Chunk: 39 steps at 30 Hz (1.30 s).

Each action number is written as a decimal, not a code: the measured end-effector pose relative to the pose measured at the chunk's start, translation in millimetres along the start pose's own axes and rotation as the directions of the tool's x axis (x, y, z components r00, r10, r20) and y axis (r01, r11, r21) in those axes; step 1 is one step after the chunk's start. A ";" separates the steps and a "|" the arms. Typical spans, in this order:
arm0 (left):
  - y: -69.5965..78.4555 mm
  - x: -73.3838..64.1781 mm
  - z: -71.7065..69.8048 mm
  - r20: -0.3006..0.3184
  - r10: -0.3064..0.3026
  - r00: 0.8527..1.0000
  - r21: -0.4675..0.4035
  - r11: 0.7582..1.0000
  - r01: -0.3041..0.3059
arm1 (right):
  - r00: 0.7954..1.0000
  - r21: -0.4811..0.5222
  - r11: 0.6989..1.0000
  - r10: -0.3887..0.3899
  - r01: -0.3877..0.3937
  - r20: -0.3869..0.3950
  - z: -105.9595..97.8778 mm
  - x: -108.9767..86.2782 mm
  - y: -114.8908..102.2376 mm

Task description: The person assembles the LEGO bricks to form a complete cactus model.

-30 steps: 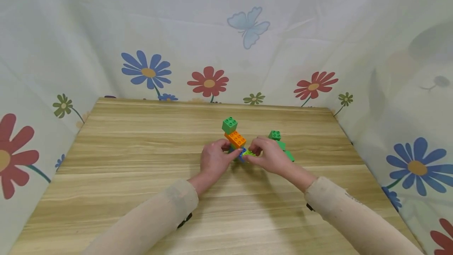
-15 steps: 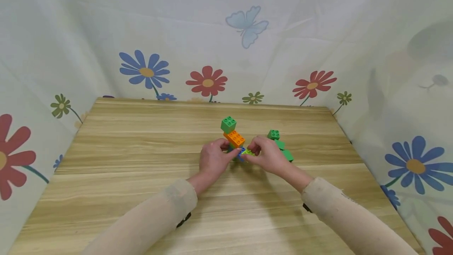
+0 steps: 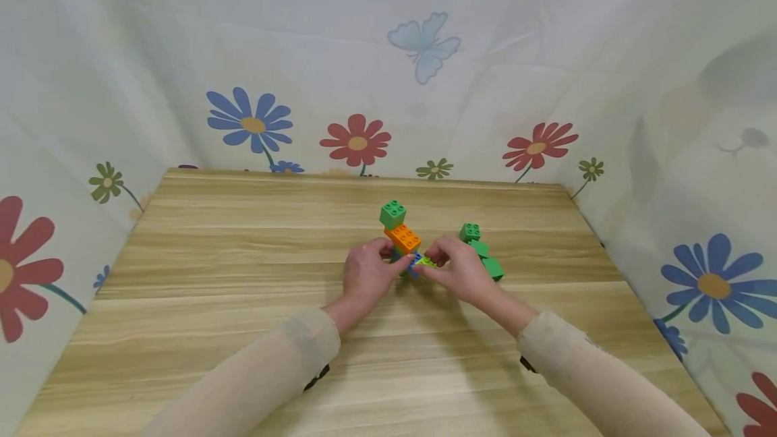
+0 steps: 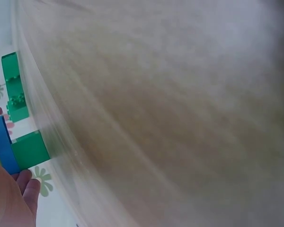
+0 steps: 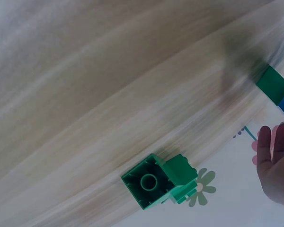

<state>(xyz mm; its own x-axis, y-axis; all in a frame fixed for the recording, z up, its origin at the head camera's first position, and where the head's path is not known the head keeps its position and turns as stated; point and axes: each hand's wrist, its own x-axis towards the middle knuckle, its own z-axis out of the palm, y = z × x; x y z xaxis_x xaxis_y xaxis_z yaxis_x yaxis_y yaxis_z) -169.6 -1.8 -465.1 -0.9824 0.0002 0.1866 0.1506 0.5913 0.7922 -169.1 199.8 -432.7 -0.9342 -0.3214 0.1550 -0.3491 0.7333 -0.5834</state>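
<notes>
Between both hands stands a stack of toy building bricks. A green brick (image 3: 393, 213) tops it, offset over an orange brick (image 3: 403, 237). Lower down are a blue brick (image 4: 4, 145) and another green brick (image 4: 32, 150) at the table. My left hand (image 3: 367, 272) grips the stack's lower part, thumb toward the blue brick. At the stack's right side my right hand (image 3: 463, 268) pinches a lime green brick (image 3: 427, 261), which sits against the blue one. The fingers hide much of both bricks, so whether they are joined cannot be seen.
Just beyond the right hand lie several green bricks (image 3: 479, 249) in a slanting row on the wooden table (image 3: 243, 241). One green brick (image 5: 148, 182) shows its hollow underside in the right wrist view. A flower-printed cloth (image 3: 303, 32) surrounds the table's back and sides.
</notes>
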 end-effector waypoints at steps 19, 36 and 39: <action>2.4 -1.0 1.0 -0.001 -0.007 1.000 0.000 1.000 0.007 | 0.997 0.065 0.995 -0.075 0.076 -0.024 2.5 -7.9 9.4; 3.0 -1.0 1.4 -0.014 0.013 1.000 0.005 1.000 -0.013 | 0.984 -0.037 0.984 -0.175 0.173 -0.040 1.9 -0.9 5.7; 2.9 -1.1 1.4 -0.015 0.010 1.000 0.005 1.000 -0.010 | 0.984 -0.040 0.984 -0.173 0.172 -0.042 2.5 -0.4 4.9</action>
<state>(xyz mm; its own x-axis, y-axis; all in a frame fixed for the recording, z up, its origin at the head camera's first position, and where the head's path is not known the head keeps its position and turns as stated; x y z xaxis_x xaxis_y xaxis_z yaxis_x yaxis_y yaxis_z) -168.3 1.0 -463.9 -0.9791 -0.0058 0.2033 0.1599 0.5954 0.7873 -170.2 202.1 -437.6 -0.8617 -0.4183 0.2871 -0.5071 0.6904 -0.5160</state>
